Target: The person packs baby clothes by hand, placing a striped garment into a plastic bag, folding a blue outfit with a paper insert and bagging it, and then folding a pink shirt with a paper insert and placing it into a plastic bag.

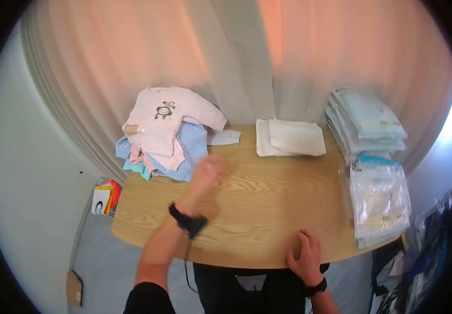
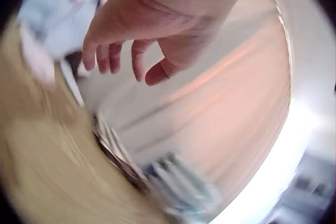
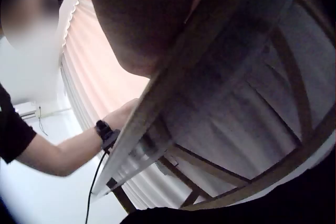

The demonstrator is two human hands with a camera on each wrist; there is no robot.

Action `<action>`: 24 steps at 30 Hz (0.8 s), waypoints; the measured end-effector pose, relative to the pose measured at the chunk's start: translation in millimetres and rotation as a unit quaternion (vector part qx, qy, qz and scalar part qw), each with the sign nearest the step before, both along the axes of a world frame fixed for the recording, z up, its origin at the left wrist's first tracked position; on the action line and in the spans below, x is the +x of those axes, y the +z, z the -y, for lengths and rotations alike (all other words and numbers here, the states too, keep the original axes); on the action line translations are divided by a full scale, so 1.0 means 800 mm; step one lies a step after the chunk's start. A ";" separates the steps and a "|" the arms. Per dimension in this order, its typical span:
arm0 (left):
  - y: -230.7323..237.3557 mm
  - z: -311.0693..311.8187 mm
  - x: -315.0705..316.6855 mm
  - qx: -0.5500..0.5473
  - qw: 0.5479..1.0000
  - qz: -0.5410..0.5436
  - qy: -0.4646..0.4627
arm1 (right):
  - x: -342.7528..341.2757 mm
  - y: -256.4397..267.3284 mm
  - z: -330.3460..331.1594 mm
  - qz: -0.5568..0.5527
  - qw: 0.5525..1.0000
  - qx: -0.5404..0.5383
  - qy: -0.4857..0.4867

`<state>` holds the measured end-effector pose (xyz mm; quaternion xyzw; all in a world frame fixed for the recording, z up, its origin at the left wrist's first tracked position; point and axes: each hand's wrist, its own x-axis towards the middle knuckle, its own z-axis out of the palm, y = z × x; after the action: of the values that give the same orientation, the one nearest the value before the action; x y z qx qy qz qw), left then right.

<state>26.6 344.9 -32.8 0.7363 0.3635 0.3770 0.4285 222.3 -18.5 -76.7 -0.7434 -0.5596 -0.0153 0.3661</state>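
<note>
My left hand (image 1: 206, 171), blurred by motion, is over the wooden table beside a pile of baby clothes. In the left wrist view its fingers (image 2: 107, 56) hang loosely bent with nothing between them. Topping the pile is a pale pink long-sleeved baby top (image 1: 155, 123) with a green embroidered figure. Light blue garments (image 1: 192, 141) and mint and pink ones stick out beneath it. My right hand (image 1: 307, 259) rests at the table's front edge, fingers loosely bent and holding nothing. The right wrist view shows it as a dark shape against the table's edge.
Folded white cloths (image 1: 296, 138) lie at the back of the wooden table (image 1: 268, 199). Clear-bagged garments are stacked at the right, in a back pile (image 1: 375, 118) and a front pile (image 1: 380, 201). Curtains (image 1: 147, 47) hang behind. A cable (image 1: 186, 269) trails from my left wrist.
</note>
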 end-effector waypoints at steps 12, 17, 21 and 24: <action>0.114 -0.135 -0.081 0.393 0.806 -0.328 0.298 | 0.010 0.001 0.000 0.036 0.998 0.058 -0.017; 0.175 -0.105 -0.055 0.513 0.781 -0.186 0.304 | 0.014 -0.003 0.002 0.029 0.996 0.081 -0.007; 0.252 -0.003 -0.006 0.298 0.938 0.105 0.144 | 0.020 0.000 0.004 0.033 0.996 0.083 0.007; 0.293 0.081 0.000 0.118 0.925 0.351 0.082 | 0.022 0.004 0.012 0.012 0.996 0.077 0.034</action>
<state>26.7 280.0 201.7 0.5697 0.2019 0.6855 0.4060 239.7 -28.3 -73.8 -0.6933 -0.5862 -0.0551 0.4155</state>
